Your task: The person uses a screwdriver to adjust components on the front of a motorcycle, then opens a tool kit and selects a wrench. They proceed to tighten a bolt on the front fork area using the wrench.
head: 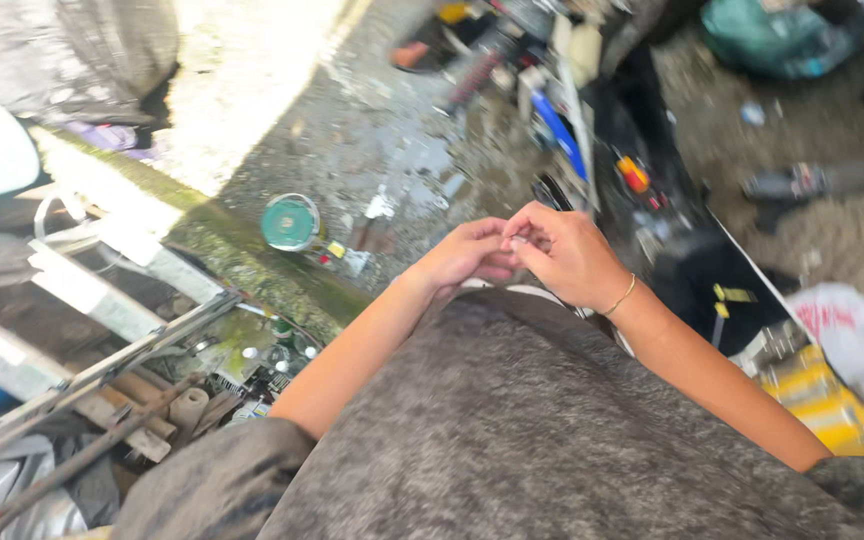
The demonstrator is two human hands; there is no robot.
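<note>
At the far left, pale metal frame pieces (82, 290) and rusty rods (82, 440) lie stacked at an angle, with a shiny silver sheet (12, 500) bunched under them. Just right of that, a mossy concrete curb (242, 255) runs diagonally, and beyond it a round teal disc (290, 222) lies flat on the wet, gritty ground (372, 130).

The left hand (467, 255) is curled nearly closed in mid-frame, above the person's grey-clad body, its fingertips meeting those of the right hand (567, 255). The right hand is also curled, thumb and forefinger pinched together, and a thin gold bracelet (620, 297) circles its wrist. Something very small and pale (518, 240) seems to sit where the two sets of fingertips meet; it is too small and blurred to name, and it cannot be told for certain which hand has it.

Judged from this, the work is fine fingertip handling. It would go best with both hands kept close to the body and braced against each other, as they are. The grip should stay light but steady, since anything dropped would likely be lost among the clutter below.

To the right, a blue-handled tool (560, 135) and an orange part (634, 173) lie among dark debris. Further right are a white plastic bag (842, 320) and a yellow-striped object (817, 395).
</note>
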